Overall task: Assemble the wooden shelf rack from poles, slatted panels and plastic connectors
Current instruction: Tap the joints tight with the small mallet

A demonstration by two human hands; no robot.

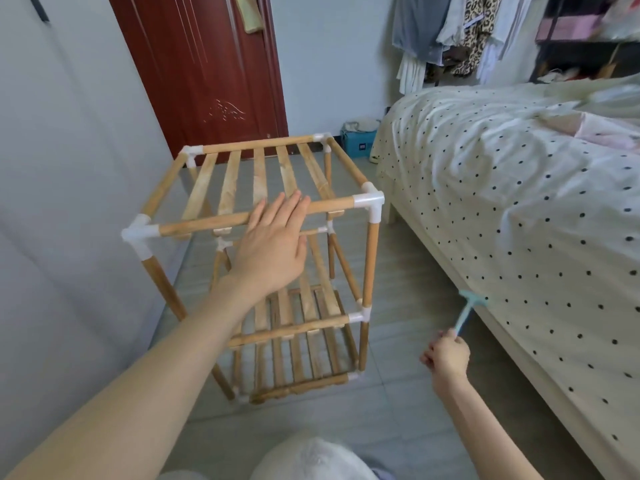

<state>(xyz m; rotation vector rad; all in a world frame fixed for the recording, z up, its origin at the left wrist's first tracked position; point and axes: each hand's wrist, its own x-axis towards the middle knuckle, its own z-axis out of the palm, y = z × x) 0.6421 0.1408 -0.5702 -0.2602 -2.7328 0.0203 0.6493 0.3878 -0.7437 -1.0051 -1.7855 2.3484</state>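
The wooden shelf rack point(370, 258) stands upright on the floor, with three slatted tiers joined by white plastic connectors point(370, 202) at the corners. My left hand point(277, 240) lies flat with straight fingers on the top tier's front pole point(201, 226), reaching over the slats. My right hand point(446, 353) is low at the right, near the bed's edge, and grips the handle of a small light-blue plastic hammer point(467, 308) whose head points up.
A bed point(519, 209) with a dotted cover fills the right side, close to the rack. A grey wall is on the left, a dark red door point(207, 71) behind the rack. Clothes hang at the back right. A blue box point(358, 142) sits by the bed's far corner.
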